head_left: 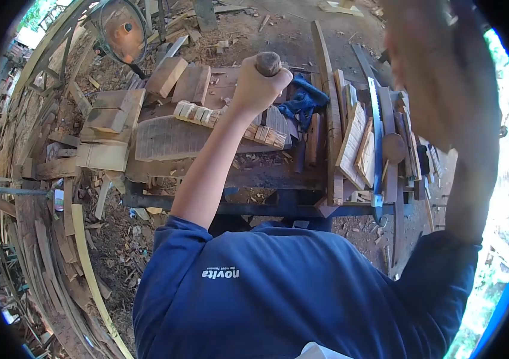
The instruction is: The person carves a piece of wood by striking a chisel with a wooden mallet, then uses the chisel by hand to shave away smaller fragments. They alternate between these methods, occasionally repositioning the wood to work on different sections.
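My left hand [258, 87] is wrapped round an upright wooden handle [267, 64], whose round worn end pokes out above the fist. What lies below the grip is hidden by the hand. Beneath the wrist is a notched strip of pale wood [197, 113], resting across a broad grey plank [167, 139]. Raised at the upper right, close to the camera, my right hand [428, 66] is smeared by motion, so its fingers and anything in them cannot be made out. A dark blue cloth [303, 100] lies just right of my left hand.
A long handsaw [377, 143] lies among wood strips and offcuts [352, 143] on the bench's right side, beside a round wooden piece [393, 148]. Wood blocks [166, 76] stand at the left. A fan [121, 33] is at the back left. Chips cover the ground.
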Motion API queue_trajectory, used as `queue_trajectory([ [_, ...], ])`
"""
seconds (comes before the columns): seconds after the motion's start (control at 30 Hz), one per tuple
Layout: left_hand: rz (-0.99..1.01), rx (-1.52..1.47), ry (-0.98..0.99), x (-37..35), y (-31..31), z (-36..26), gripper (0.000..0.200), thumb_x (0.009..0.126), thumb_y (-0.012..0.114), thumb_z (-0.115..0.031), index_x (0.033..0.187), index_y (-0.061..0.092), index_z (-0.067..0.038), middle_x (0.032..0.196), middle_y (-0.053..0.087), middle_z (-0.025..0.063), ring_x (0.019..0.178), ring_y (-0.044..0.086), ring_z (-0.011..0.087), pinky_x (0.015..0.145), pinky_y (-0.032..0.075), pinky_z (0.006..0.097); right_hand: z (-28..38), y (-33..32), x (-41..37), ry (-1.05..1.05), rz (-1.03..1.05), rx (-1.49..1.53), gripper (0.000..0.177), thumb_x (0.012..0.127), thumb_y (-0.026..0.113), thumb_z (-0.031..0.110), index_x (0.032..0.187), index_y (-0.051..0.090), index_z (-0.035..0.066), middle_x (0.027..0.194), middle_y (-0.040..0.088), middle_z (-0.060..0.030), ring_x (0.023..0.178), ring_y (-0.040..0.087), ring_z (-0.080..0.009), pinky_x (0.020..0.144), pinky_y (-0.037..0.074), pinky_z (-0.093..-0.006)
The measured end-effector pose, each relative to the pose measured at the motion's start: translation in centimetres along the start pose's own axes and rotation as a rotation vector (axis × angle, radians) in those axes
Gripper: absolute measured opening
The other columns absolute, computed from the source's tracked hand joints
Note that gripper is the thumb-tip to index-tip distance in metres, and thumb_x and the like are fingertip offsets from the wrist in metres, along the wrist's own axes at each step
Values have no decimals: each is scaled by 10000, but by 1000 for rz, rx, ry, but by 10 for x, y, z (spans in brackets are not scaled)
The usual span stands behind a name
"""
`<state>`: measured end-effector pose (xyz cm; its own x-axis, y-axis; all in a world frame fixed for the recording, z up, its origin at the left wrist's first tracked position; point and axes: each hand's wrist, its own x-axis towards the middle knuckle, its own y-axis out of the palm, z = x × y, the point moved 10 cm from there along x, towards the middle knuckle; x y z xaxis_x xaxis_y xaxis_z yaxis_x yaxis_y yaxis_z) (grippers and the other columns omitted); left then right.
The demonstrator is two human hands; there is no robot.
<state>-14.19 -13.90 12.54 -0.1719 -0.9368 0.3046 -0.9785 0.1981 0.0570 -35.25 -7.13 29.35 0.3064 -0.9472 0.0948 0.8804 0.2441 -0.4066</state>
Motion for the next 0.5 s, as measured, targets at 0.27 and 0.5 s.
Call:
queue_trajectory([
  [0.27, -49, 31, 71, -10, 13, -3, 157, 794, 642, -68, 655, 569, -59, 612, 546, -39, 585, 493, 38, 542, 396, 246, 0, 101, -20, 194, 203, -786, 327, 976, 570, 206, 1249, 496, 42, 810, 593, -235, 765, 633, -358, 748, 474, -423],
  [0.5, -35, 57, 20, 0, 8, 9, 209, 799, 635, -65, 617, 531, -78, 569, 511, -43, 522, 472, 53, 501, 393, 265, 54, 16, -37, -71, -365, -649, 516, 970, 602, 376, 1385, 505, 85, 815, 646, -61, 638, 602, -127, 579, 487, -271],
])
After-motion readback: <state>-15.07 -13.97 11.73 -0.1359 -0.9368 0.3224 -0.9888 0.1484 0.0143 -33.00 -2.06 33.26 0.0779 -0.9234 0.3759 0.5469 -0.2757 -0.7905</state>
